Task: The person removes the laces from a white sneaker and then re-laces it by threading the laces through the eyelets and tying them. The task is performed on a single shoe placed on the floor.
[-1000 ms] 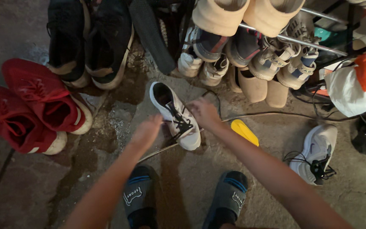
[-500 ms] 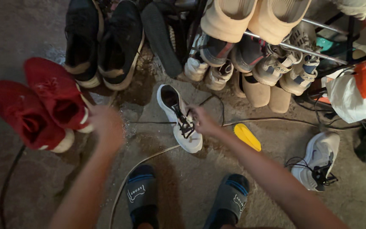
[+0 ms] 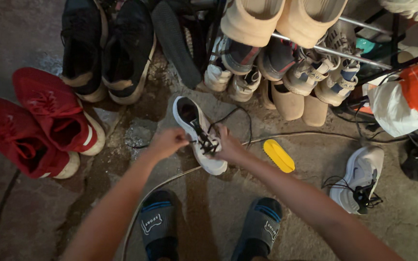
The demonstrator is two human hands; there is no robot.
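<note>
White sneaker [image 3: 200, 136] on floor [image 3: 286, 203], between red shoes [image 3: 44, 121] and yellow brush [image 3: 278, 155]. Left hand [image 3: 168, 143] and right hand [image 3: 228, 145] pinched on black laces [image 3: 204, 140]. Likely light, soft upper, limp laces; firmer hold at heel or sole.
</note>
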